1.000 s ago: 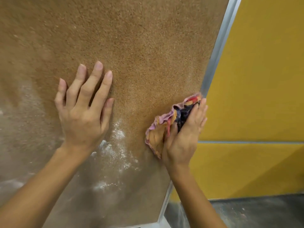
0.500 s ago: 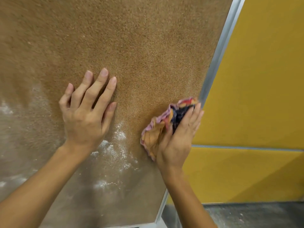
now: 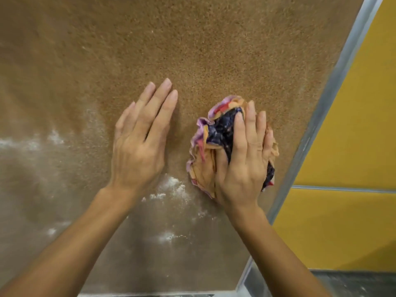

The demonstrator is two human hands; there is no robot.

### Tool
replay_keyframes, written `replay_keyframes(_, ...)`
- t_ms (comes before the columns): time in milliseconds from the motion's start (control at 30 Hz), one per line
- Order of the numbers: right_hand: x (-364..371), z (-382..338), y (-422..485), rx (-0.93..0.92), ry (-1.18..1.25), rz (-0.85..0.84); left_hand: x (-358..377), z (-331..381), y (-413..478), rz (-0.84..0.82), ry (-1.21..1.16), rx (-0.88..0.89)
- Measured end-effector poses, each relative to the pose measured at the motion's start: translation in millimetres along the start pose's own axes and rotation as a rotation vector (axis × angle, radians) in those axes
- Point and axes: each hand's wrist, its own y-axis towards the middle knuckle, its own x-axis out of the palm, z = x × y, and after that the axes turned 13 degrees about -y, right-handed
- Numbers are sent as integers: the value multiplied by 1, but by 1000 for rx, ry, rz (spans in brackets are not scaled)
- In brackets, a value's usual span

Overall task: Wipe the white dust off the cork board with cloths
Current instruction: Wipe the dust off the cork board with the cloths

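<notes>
The cork board (image 3: 214,50) filled most of my view. On it I saw the left hand (image 3: 139,146) lying flat with straight fingers, holding nothing. Beside it the right hand (image 3: 246,166) clutched the crumpled cloth (image 3: 216,129) against the cork, white dust (image 3: 173,185) just below.

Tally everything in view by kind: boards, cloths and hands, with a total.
Cork boards: 1, the cork board
Cloths: 1, the bunched multicoloured cloth
Hands: 2, the left hand flat on the board, the right hand on the cloth
Total: 4
</notes>
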Motion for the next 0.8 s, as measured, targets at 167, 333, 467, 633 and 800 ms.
replay_keyframes(167,4,-38,-66,-206,-14,-149,-32,-33,-44,104,141,-70)
replay_keyframes(333,-11,-8,-94,-395,-94,-229,-37,-54,-59,33,132,-40)
replay_keyframes(467,6,-41,-27,61,-21,-13,-36,-59,-63,86,78,-15)
replay_keyframes(633,2,-79,-125,-206,-81,-218,-29,-55,-62,151,26,-28)
replay_keyframes(800,-28,-51,-78,-215,-185,-270,-42,-56,-56,119,-51,-59)
